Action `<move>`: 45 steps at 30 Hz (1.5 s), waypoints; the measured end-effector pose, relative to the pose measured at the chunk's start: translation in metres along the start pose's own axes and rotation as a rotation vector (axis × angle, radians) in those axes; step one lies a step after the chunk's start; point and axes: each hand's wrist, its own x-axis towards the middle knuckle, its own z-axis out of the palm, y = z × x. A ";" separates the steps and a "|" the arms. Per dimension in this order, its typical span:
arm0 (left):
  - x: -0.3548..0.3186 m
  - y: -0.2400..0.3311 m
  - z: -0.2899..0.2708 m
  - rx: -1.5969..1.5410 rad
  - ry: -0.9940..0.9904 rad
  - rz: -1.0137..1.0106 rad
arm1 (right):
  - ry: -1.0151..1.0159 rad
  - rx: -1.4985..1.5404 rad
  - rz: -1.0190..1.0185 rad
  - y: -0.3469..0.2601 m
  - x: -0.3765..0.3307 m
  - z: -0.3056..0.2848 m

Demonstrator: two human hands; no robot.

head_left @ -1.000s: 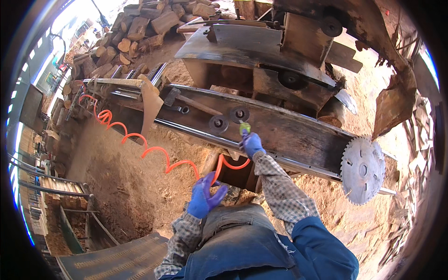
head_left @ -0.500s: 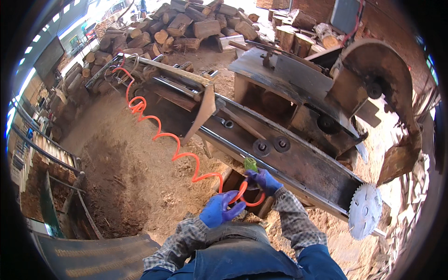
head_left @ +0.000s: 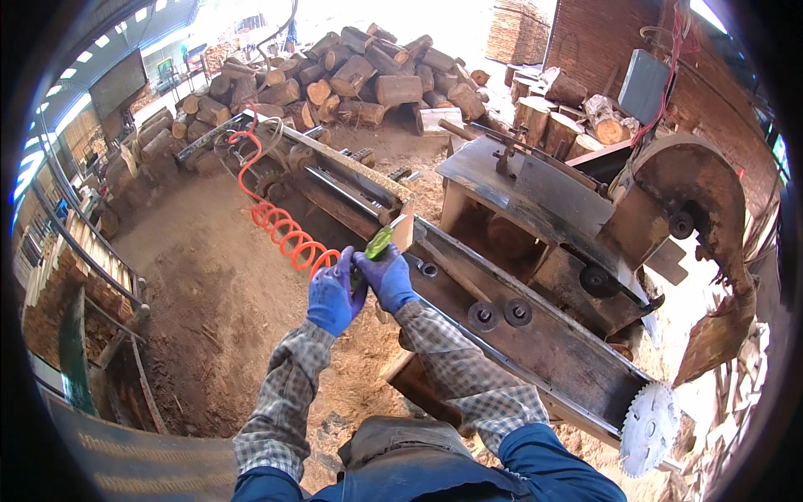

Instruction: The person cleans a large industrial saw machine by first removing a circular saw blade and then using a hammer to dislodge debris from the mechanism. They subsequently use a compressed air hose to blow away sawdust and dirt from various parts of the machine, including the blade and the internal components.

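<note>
Both my hands wear blue gloves and meet in front of me over the sawmill's long steel bed (head_left: 535, 351). My right hand (head_left: 386, 276) grips a small green nozzle tool (head_left: 378, 243) that points up and away. My left hand (head_left: 332, 293) closes on the same tool's lower end, where an orange coiled air hose (head_left: 280, 226) joins it. The hose runs back and left along the sawdust floor toward the machine's far end.
A toothed circular saw blade (head_left: 648, 427) sits at the bed's near right end. A rusty blade guard (head_left: 698, 197) and a steel table (head_left: 527, 188) stand at the right. Cut logs (head_left: 368, 75) are piled at the back. Stacked boards (head_left: 67, 268) and railings line the left.
My view has swung left and upward. Both hands rose with the green tool and came together, and the hose now stretches out shorter in front of me.
</note>
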 end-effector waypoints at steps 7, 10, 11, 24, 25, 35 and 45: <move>0.055 -0.070 0.050 -0.503 -0.138 -0.114 | 0.018 -0.058 -0.087 0.013 0.064 0.017; 0.075 -0.109 0.084 -0.860 -0.017 -0.243 | -0.028 -0.015 -0.018 -0.012 0.081 0.018; 0.086 -0.108 0.082 -0.643 -0.058 -0.164 | -0.007 -0.150 -0.069 -0.006 0.085 0.010; 0.056 -0.251 0.170 0.198 -0.193 0.330 | -0.138 -0.575 0.698 0.163 -0.162 -0.162; 0.049 -0.245 0.174 0.236 -0.265 0.295 | -0.129 -0.627 0.771 0.155 -0.183 -0.173; 0.024 -0.223 0.139 0.476 -0.428 0.234 | 0.152 -0.554 1.156 0.200 -0.407 -0.199; -0.014 -0.098 0.129 0.499 -0.394 0.210 | 0.386 -0.391 1.168 0.226 -0.585 -0.268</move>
